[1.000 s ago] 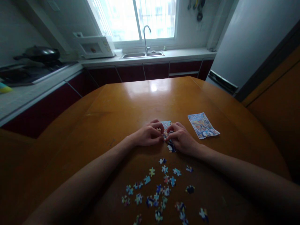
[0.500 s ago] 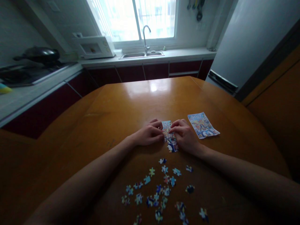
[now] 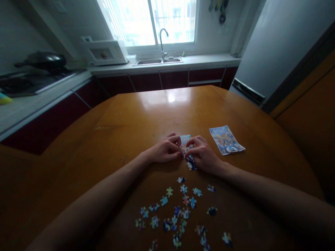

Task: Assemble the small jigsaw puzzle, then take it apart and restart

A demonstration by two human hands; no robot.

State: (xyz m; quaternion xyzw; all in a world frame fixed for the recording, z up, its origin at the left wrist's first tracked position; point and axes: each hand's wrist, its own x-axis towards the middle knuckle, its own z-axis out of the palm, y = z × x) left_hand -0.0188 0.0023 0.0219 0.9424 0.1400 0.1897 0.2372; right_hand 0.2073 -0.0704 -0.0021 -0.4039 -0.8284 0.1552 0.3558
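Observation:
A partly assembled jigsaw puzzle [image 3: 185, 139] lies flat on the wooden table, pale blue at its far end and dark blue and white at its near end. My left hand [image 3: 167, 149] rests along its left edge, fingers curled and fingertips against it. From the right, my right hand [image 3: 205, 156] reaches over the puzzle, thumb and index finger bent down onto its middle and covering part of it. Whether a single piece is between those fingers cannot be made out. Nearer to me, several loose puzzle pieces [image 3: 164, 200] are scattered over the tabletop.
A creased picture sheet [image 3: 224, 138] lies to the right of the puzzle. The brown table [image 3: 157, 115] extends toward a counter with a sink [image 3: 149, 62] and a microwave [image 3: 104, 53]. At the left is a pan [image 3: 45, 61] on the stove; a fridge [image 3: 277, 45] stands at the right.
My right hand has shifted slightly left over the puzzle, its thumb and index finger now farther across it. My left hand has barely moved.

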